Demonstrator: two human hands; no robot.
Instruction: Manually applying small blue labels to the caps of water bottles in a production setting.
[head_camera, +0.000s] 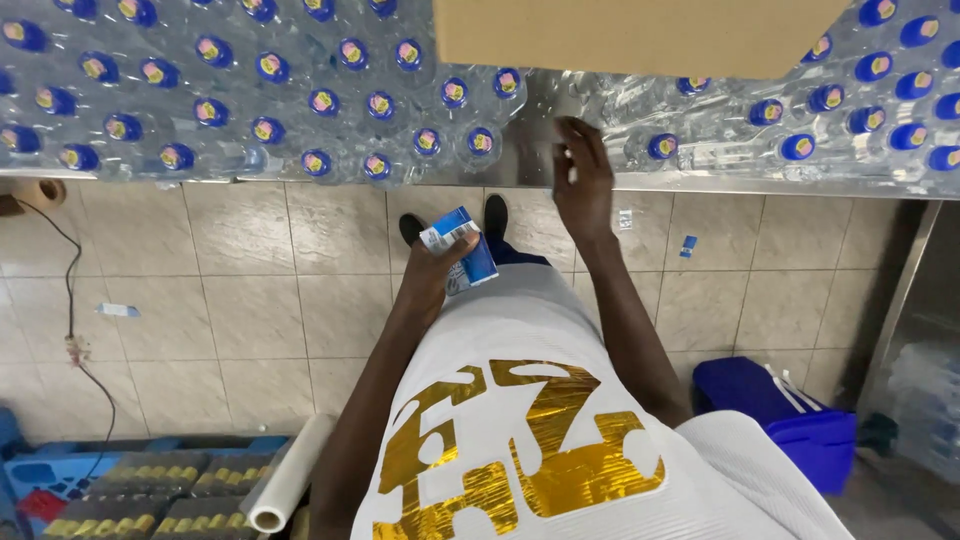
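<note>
Beige floor tiles (250, 300) run under a steel counter (530, 160) whose top is crowded with shrink-wrapped packs of water bottles (260, 100), blue caps up, packed tight so each pack stands on its own. One bare patch of steel is left between the packs, and a cardboard sheet (640, 35) juts over it from the top edge.

The person stands close against the counter in a white shirt with gold print. The left hand (435, 275) is clenched around a small blue-and-white carton (462, 258), held tilted at waist height, clear of the counter, seemingly kept out of the way. The right hand (582, 180) reaches forward with fingers loose and spread, holding nothing, its tips at the counter's edge by the bare patch (whether they touch the steel cannot be told).

On the floor lie a roll of clear film (290, 475) at lower left beside packs of gold-capped bottles (150, 490), and a blue cooler (775, 410) at right.
</note>
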